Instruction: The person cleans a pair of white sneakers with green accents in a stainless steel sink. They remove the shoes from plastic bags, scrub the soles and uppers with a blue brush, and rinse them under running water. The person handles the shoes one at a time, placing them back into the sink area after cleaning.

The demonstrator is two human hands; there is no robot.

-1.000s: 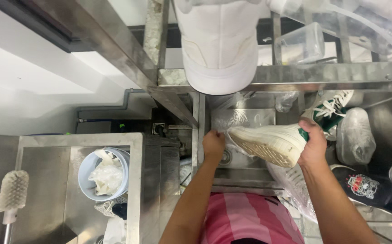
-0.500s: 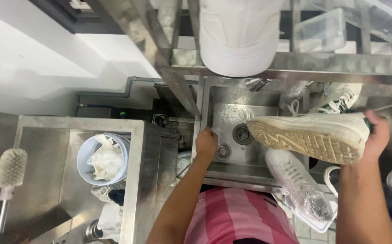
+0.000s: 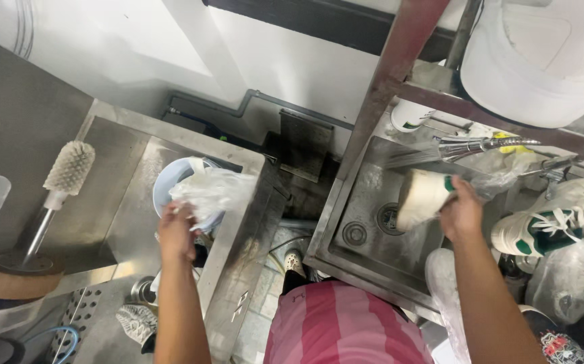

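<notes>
My right hand point(image 3: 462, 210) grips a white sneaker point(image 3: 421, 197) with a green heel patch and holds it over the steel sink point(image 3: 362, 209), under the spray from the faucet head point(image 3: 464, 146). My left hand point(image 3: 176, 230) has reached over to the left basin and clutches a crumpled clear plastic bag point(image 3: 212, 192) above a pale blue bucket point(image 3: 168, 185).
A white bottle brush point(image 3: 68, 168) stands upright on the left counter. To the right lie a white sneaker with green tongue point(image 3: 553, 219), plastic-wrapped shoes point(image 3: 561, 283) and a dark shoe point(image 3: 561, 344). A white shoe point(image 3: 541, 54) sits on the steel rack above.
My left hand left the sink edge and swung left with the plastic bag to the bucket. My right hand turned the sneaker under the faucet spray. The view swung left.
</notes>
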